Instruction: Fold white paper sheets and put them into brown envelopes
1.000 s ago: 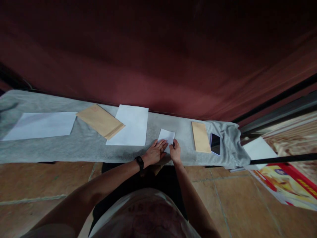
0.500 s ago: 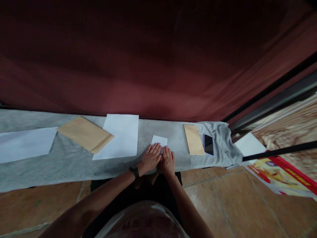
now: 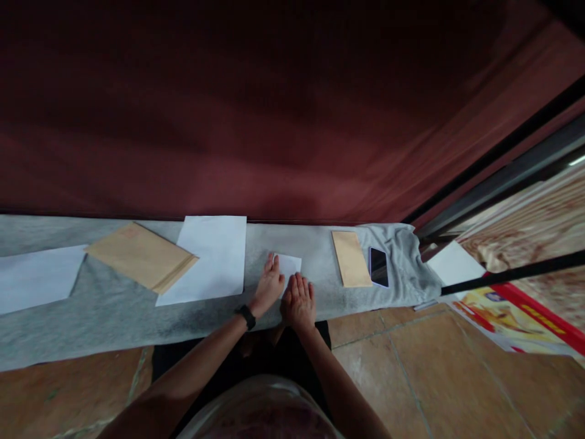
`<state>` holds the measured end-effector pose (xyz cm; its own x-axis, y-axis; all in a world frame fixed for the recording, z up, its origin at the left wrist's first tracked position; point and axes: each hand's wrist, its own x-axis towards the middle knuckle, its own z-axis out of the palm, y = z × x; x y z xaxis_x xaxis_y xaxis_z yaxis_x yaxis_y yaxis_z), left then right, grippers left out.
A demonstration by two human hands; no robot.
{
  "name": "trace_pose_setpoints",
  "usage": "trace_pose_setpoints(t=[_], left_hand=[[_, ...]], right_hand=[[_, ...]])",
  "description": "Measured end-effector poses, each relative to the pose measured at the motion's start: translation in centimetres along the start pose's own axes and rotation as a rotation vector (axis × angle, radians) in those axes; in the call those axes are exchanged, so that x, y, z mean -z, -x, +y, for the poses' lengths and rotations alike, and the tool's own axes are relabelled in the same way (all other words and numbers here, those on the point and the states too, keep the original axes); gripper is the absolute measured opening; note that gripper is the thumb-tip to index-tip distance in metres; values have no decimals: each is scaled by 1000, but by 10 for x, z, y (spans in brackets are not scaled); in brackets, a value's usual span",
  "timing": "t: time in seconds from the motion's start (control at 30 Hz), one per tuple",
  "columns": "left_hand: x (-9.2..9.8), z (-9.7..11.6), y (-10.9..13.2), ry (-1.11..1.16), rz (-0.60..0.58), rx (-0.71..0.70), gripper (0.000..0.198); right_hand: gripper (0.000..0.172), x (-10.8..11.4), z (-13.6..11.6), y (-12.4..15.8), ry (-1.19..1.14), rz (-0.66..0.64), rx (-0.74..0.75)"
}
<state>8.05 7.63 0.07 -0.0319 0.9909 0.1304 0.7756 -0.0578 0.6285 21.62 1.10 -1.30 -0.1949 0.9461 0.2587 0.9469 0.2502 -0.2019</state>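
A small white folded paper (image 3: 289,264) lies on the grey cloth in front of me. My left hand (image 3: 269,284), with a black band on its wrist, rests along the paper's left edge, fingers stretched forward. At the paper's near edge my right hand (image 3: 300,301) lies flat with its fingers extended, partly covering it. Left of my hands a large white sheet (image 3: 217,262) is spread, and a brown envelope (image 3: 141,256) overlaps its left side. To the right lies a smaller brown envelope (image 3: 351,259).
A phone (image 3: 379,267) lies right of the smaller envelope. Another white sheet (image 3: 36,277) is at the far left. The narrow grey cloth surface (image 3: 114,323) runs along a dark red wall (image 3: 274,152). A red and yellow box (image 3: 521,314) stands at the right beyond a black bar.
My left hand has moved from the paper's near edge to its left side. My right hand has shifted slightly down and stays near the front edge. The view has shifted a little.
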Motion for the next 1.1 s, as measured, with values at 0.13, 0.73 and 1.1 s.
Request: trace_pose_setpoints(t=[0.13,0.73,1.1], left_hand=[[12,-3,-9,118,-29,231,64],[64,36,16,-280,36,-462,36],[9,1,42,-333,-114,-437,58]], right_hand=[[51,1,-1,-1,-6,26,-3],[57,6,43,-35,-732,210,-420],[50,11,9,-28,-414,-22,63]])
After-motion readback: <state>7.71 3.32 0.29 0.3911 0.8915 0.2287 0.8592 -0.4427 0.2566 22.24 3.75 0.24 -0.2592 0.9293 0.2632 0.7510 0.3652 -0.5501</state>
